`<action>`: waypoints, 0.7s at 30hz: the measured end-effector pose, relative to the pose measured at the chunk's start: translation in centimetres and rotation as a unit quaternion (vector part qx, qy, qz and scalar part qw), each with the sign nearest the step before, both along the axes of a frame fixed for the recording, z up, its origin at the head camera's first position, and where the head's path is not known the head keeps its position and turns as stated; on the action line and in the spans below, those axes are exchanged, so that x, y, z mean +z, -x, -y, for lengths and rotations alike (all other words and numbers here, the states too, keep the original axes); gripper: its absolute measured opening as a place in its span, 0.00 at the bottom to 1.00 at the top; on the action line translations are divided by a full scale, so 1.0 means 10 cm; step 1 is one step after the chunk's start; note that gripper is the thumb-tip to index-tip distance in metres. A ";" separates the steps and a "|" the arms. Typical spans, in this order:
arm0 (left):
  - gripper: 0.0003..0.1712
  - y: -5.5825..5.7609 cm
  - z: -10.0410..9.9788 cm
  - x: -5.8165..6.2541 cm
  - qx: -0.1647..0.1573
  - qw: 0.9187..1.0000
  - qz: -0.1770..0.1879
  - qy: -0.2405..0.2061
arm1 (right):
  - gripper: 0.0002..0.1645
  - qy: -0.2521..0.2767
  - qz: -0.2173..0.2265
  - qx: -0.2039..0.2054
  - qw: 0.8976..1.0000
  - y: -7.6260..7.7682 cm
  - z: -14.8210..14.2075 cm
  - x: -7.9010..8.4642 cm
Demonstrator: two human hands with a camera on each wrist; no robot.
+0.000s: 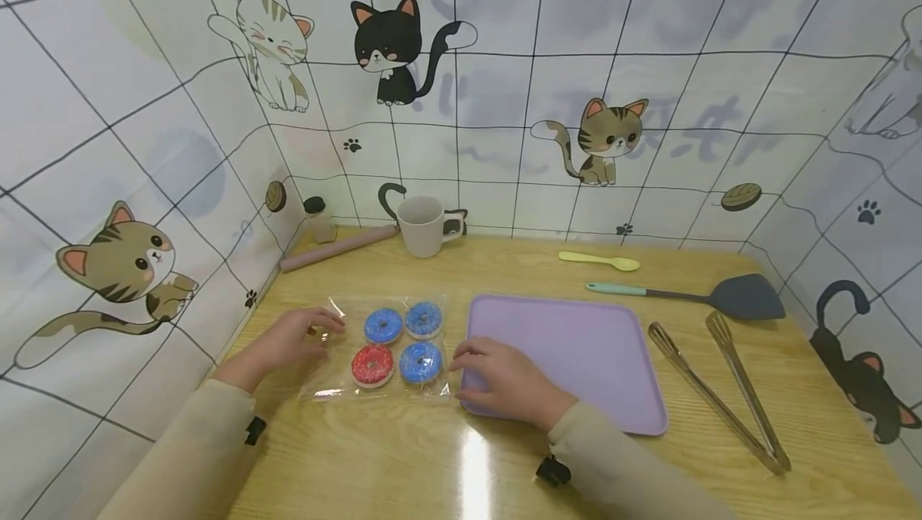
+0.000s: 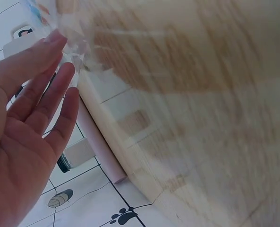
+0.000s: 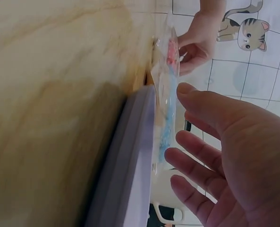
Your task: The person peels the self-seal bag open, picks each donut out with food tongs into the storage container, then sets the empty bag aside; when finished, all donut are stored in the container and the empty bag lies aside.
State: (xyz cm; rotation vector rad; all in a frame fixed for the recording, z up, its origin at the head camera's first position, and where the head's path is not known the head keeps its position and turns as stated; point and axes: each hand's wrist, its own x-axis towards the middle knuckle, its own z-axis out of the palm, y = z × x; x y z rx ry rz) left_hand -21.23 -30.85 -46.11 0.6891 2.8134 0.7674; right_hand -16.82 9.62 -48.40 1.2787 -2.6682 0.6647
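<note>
On the wooden table lies a transparent plastic bag (image 1: 333, 376) holding three blue doughnuts (image 1: 421, 362) and one red doughnut (image 1: 372, 366), all sprinkled. At the bag's left edge is my left hand (image 1: 291, 340); its fingertips (image 2: 57, 38) meet the crinkled plastic in the left wrist view, fingers loosely bent. My right hand (image 1: 507, 380) hovers over the left edge of a lilac tray (image 1: 576, 344), fingertips by the bag's right edge. From the right wrist view, its fingers (image 3: 194, 163) are spread with nothing between them.
Behind the bag stand a mug (image 1: 422, 226), a rolling pin (image 1: 338, 249) and a black-capped jar (image 1: 320, 222) near the wall. A yellow spoon (image 1: 599, 262), a spatula (image 1: 745, 297) and metal tongs (image 1: 720, 400) lie behind and right of the tray.
</note>
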 end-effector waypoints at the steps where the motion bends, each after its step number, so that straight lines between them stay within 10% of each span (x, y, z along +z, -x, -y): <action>1: 0.21 0.01 0.00 0.00 -0.002 1.000 0.005 0.000 | 0.21 0.004 0.003 0.005 1.000 0.00 0.03 -0.01; 21: 0.19 0.09 0.00 -0.15 -0.015 1.000 0.019 0.005 | 0.16 -0.009 -0.032 0.019 0.999 0.00 0.29 -0.12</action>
